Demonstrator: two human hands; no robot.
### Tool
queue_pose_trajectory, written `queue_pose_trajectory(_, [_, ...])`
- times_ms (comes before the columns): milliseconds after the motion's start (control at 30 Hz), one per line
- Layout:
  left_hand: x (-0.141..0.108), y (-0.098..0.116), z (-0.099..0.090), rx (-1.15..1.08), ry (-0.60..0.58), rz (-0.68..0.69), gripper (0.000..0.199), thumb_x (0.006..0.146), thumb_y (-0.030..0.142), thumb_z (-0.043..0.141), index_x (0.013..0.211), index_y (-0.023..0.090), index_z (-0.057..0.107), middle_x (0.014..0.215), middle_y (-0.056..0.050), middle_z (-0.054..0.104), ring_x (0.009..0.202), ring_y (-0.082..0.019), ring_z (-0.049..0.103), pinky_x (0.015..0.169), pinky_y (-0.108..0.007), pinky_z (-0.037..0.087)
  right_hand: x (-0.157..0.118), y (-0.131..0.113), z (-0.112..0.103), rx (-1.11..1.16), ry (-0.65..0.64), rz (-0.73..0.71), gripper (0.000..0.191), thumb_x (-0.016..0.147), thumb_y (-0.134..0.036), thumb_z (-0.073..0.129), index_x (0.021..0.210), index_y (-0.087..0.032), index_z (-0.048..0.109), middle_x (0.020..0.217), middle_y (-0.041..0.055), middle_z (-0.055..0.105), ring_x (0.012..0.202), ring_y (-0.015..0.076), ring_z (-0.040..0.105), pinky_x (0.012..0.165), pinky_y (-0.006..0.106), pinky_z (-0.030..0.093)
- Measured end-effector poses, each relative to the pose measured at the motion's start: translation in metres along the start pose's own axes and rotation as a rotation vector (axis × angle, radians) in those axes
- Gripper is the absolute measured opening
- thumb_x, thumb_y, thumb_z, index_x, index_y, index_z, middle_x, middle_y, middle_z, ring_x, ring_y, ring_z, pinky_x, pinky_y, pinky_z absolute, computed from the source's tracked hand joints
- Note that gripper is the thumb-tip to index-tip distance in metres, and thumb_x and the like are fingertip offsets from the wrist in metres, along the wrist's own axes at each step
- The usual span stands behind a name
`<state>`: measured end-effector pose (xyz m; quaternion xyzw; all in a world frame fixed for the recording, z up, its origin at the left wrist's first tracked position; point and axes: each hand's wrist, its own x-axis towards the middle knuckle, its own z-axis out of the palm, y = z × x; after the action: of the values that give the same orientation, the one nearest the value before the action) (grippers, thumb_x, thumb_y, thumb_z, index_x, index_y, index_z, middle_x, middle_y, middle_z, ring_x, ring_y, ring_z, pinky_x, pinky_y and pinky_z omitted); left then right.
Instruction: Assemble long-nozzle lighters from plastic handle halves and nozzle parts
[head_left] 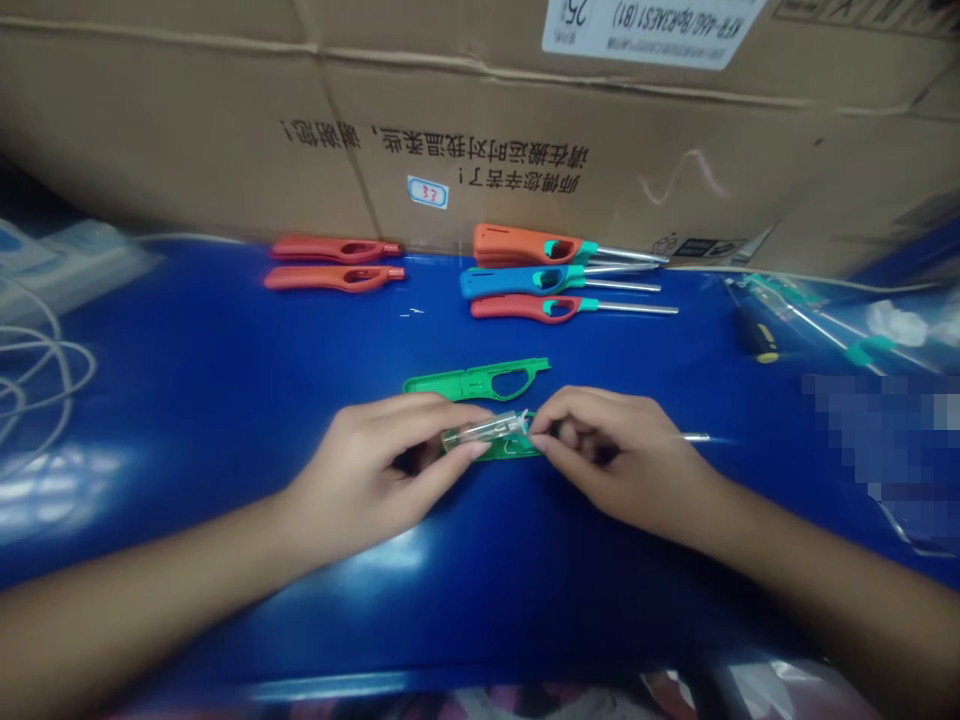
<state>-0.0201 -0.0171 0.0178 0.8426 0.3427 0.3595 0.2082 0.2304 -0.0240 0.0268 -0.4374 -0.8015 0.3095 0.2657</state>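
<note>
The clear plastic lighter part [484,432] lies crosswise before me, its long axis running left to right, over a green lighter shell half [506,451] and nearer my left hand [367,465]. My left hand is nearly closed, pinching it between thumb and fingers, while my right hand [619,450] curls tightly at its right end; I cannot tell what those fingers grip. A thin metal rod [694,436] pokes out beyond them, and a second green lighter shell half [480,378] lies just past the first.
</note>
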Motion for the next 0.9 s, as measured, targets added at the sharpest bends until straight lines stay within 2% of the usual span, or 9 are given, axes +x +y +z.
queue_pose_trajectory(200, [0.001,-0.002,0.001,-0.009,-0.018,-0.024,0.019,0.093,0.021,0.068,0.111,0.017,0.075,0.099,-0.006,0.079,0.079,-0.014,0.073,0.068,-0.021,0.057,0.006,0.003,-0.001,0.206,-0.019,0.158,0.007,0.087,-0.023,0.065,0.083,-0.018,0.064,0.059,-0.0064,0.046,0.049,0.0066,0.040,0.044,0.020,0.033])
queue_pose_trajectory(367, [0.003,-0.002,0.001,-0.030,-0.030,-0.059,0.018,0.094,0.022,0.067,0.109,0.017,0.076,0.100,-0.006,0.079,0.082,-0.015,0.074,0.069,-0.021,0.058,0.010,0.005,-0.006,0.436,-0.093,0.315,0.016,0.089,-0.033,0.067,0.087,-0.017,0.066,0.057,-0.0073,0.044,0.048,0.0065,0.037,0.042,0.021,0.028])
queue_pose_trajectory(500, [0.003,-0.003,0.002,-0.027,-0.033,-0.067,0.019,0.094,0.023,0.067,0.109,0.017,0.077,0.100,-0.006,0.079,0.082,-0.014,0.074,0.070,-0.020,0.058,0.013,0.007,-0.008,0.478,-0.126,0.301,0.019,0.093,-0.036,0.064,0.088,-0.017,0.066,0.062,-0.0052,0.052,0.048,0.0064,0.041,0.044,0.022,0.033])
queue_pose_trajectory(667, [0.004,-0.003,0.002,-0.026,-0.038,-0.072,0.019,0.095,0.023,0.067,0.109,0.016,0.077,0.102,-0.006,0.079,0.085,-0.015,0.075,0.073,-0.020,0.058,0.012,0.008,-0.010,0.357,-0.183,0.202,0.022,0.096,-0.036,0.061,0.087,-0.018,0.069,0.086,0.0031,0.063,0.067,0.0107,0.051,0.054,0.024,0.039])
queue_pose_trajectory(900, [0.005,-0.004,0.002,-0.038,-0.038,-0.060,0.019,0.095,0.023,0.066,0.110,0.017,0.076,0.102,-0.006,0.079,0.085,-0.015,0.075,0.074,-0.022,0.059,0.012,0.009,-0.011,0.365,-0.189,0.219,0.023,0.095,-0.037,0.061,0.085,-0.018,0.069,0.086,0.0031,0.062,0.070,0.0123,0.052,0.058,0.026,0.041])
